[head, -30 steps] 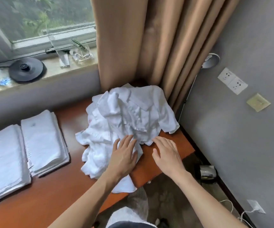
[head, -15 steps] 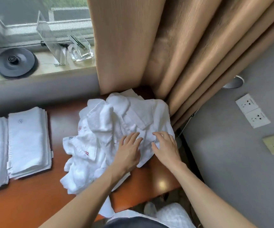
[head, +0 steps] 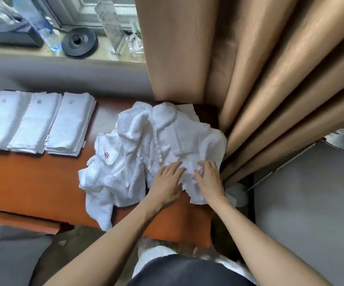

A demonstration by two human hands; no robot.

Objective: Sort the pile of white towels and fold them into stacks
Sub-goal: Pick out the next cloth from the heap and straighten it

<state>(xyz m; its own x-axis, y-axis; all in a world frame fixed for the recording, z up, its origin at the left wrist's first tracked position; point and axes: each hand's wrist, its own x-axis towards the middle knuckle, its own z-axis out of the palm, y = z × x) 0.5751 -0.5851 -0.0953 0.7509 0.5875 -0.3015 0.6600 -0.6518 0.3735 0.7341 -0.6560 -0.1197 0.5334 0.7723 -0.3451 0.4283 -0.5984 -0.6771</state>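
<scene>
A crumpled pile of white towels [head: 146,145] lies on the right half of the reddish-brown table [head: 32,182]; one towel shows a red logo. My left hand [head: 168,183] rests flat on the pile's near right part, fingers straight. My right hand [head: 209,178] lies beside it on the same towel, its fingertips bent into the cloth near the pile's right edge. Three stacks of folded white towels [head: 36,122] sit side by side at the table's far left.
Tan curtains [head: 239,69] hang right behind and beside the pile. The window sill holds a black round base [head: 78,42], a water bottle [head: 43,27] and clear stands. A grey wall and a lamp pole [head: 280,168] stand at right. A grey cushion [head: 8,254] lies lower left.
Both hands slid further onto the pile's right side. My head moved over the table, so a third folded stack came into view at left.
</scene>
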